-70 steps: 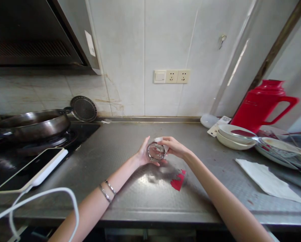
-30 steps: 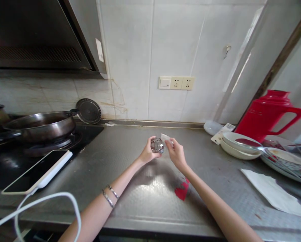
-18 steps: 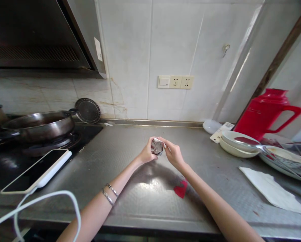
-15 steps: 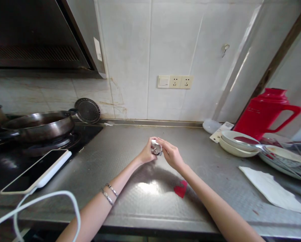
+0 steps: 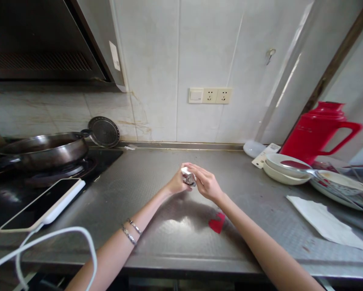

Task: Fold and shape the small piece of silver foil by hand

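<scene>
Over the middle of the metal counter (image 5: 157,218), my left hand (image 5: 177,182) is closed around a small silvery-white foil packet (image 5: 189,178). Its crinkled, shiny end faces me; what is inside cannot be made out. My right hand (image 5: 209,185) bends over the packet from the right, fingers together and touching its top and right side. The fingertips of both hands meet at the far side, partly hidden. On the counter below my right wrist lies a small red heart-like scrap (image 5: 217,223).
At left, a steel pan (image 5: 44,151) sits on the black stove, with a phone (image 5: 43,206) and white cable (image 5: 78,231) in front. To the right stand a red thermos (image 5: 316,131), stacked white bowls (image 5: 286,173), a patterned plate (image 5: 336,192) and a white paper sheet (image 5: 325,222).
My right fingers have shifted slightly over the foil packet, and its shiny end looks more crumpled or turned. The whole view has moved a little.
</scene>
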A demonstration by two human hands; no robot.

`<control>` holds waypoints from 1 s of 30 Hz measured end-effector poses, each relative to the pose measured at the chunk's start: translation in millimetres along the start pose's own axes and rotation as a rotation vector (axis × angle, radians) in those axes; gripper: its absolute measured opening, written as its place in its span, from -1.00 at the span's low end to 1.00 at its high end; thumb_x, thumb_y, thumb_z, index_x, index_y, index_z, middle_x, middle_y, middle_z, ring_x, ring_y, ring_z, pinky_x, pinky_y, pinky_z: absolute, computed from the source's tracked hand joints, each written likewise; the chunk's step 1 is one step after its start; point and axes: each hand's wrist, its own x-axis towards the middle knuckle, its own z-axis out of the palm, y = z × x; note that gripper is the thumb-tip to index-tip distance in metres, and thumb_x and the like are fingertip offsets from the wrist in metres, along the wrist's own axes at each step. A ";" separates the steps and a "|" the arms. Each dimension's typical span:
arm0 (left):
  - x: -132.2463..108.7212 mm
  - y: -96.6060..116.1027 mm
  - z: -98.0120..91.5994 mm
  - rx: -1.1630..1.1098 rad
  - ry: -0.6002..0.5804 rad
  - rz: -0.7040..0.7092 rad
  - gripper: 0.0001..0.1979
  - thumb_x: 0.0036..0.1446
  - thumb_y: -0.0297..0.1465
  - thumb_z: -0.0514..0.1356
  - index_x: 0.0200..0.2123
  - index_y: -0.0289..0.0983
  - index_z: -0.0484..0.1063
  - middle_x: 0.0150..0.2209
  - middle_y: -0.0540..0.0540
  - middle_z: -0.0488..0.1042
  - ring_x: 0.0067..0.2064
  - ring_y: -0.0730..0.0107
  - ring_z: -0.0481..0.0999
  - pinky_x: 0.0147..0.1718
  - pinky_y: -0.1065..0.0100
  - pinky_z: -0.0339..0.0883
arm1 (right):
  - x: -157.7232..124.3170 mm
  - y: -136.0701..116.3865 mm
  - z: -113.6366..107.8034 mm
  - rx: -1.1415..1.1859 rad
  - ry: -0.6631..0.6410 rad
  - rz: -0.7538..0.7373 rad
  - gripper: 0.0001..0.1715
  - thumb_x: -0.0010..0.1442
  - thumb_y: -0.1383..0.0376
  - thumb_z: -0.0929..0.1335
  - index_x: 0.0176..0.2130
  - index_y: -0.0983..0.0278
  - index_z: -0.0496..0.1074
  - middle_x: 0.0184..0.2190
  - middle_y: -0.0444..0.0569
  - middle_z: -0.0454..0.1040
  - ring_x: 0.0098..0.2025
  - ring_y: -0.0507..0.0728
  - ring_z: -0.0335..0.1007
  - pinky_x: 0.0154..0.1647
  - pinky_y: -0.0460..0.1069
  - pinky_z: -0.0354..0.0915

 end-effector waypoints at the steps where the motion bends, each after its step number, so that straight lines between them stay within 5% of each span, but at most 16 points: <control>1: -0.1 0.8 0.0 0.001 -0.017 0.022 -0.24 -0.43 -0.61 0.29 -0.01 -0.28 0.22 -0.10 -0.13 0.39 -0.02 0.09 0.38 -0.04 0.16 0.27 | 0.1 0.2 -1.0 -0.007 -0.025 -0.036 -0.56 0.26 0.41 0.15 0.08 0.23 0.35 0.08 0.06 0.42 0.21 0.17 0.24 0.19 0.15 0.27; 9: -2.7 -2.1 3.1 0.082 -0.014 -0.042 -0.16 -0.47 -0.65 0.30 0.02 -0.24 0.23 -0.11 -0.09 0.38 -0.12 0.22 0.37 -0.15 0.29 0.24 | -3.6 7.8 -1.9 0.049 0.060 0.256 -0.61 0.31 0.30 0.14 -0.01 0.20 0.43 -0.03 0.02 0.52 0.03 0.16 0.44 0.04 0.08 0.37; 17: -0.7 0.7 3.8 0.111 -0.031 0.068 -0.27 -0.45 -0.66 0.23 -0.05 -0.29 0.25 -0.11 -0.11 0.36 -0.02 0.08 0.35 -0.01 0.16 0.22 | 0.1 -2.0 -5.3 0.013 -0.008 0.007 -0.54 0.24 0.40 0.14 0.07 0.20 0.37 0.04 0.03 0.46 0.14 0.15 0.34 0.12 0.11 0.32; 24: -4.8 2.6 7.3 0.148 -0.002 -0.068 -0.16 -0.46 -0.64 0.29 0.04 -0.27 0.21 -0.08 -0.12 0.36 -0.09 0.16 0.37 -0.11 0.19 0.28 | 0.2 0.6 -6.0 0.045 0.049 0.251 -0.61 0.31 0.30 0.13 -0.03 0.19 0.44 -0.06 0.01 0.53 0.01 0.15 0.45 0.03 0.06 0.37; 30: -2.6 7.7 8.9 0.086 -0.044 0.014 -0.33 -0.41 -0.65 0.24 -0.08 -0.29 0.29 -0.08 -0.15 0.37 -0.04 0.04 0.37 -0.05 0.10 0.27 | -0.3 -5.3 -5.2 0.021 -0.022 0.006 -0.56 0.26 0.38 0.13 0.04 0.22 0.38 0.04 0.03 0.46 0.17 0.15 0.30 0.14 0.10 0.29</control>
